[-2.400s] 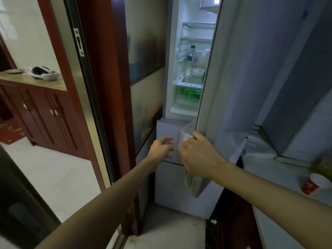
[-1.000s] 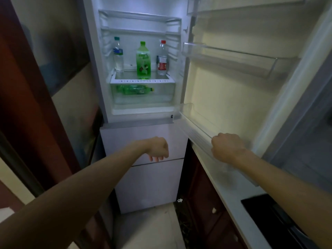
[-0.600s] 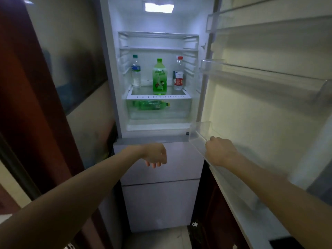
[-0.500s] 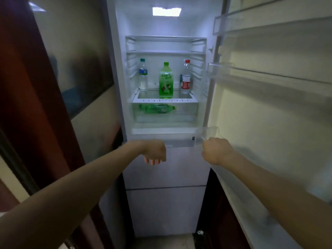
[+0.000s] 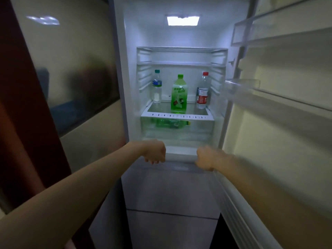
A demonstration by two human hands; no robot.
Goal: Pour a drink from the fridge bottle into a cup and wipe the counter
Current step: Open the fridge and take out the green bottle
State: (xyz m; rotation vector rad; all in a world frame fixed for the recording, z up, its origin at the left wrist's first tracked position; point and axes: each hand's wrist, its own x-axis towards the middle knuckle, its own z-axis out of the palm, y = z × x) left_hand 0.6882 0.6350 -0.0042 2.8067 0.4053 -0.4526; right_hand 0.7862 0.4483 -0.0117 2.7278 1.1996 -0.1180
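Note:
The fridge (image 5: 125,87) stands open and lit. On its shelf (image 5: 177,116) stand a clear bottle with a teal cap (image 5: 157,87), a big green bottle (image 5: 179,95) in the middle and a clear bottle with a red cap and red label (image 5: 202,92). Another green bottle (image 5: 169,123) lies in the drawer below. My left hand (image 5: 155,153) hangs in front of the fridge's lower edge, fingers loosely curled, holding nothing. My right hand (image 5: 205,159) is blurred beside it, off the door and holding nothing. No cup is in view.
The open fridge door (image 5: 280,123) fills the right side, with clear door bins (image 5: 242,83). Closed lower fridge drawers (image 5: 170,194) sit beneath my hands. A dark red door frame (image 5: 27,123) and a glossy wall panel (image 5: 71,78) stand on the left.
The fridge door swung fully open. My right hand has let go of the door's edge and moved left toward the middle. My view has come closer to the shelf.

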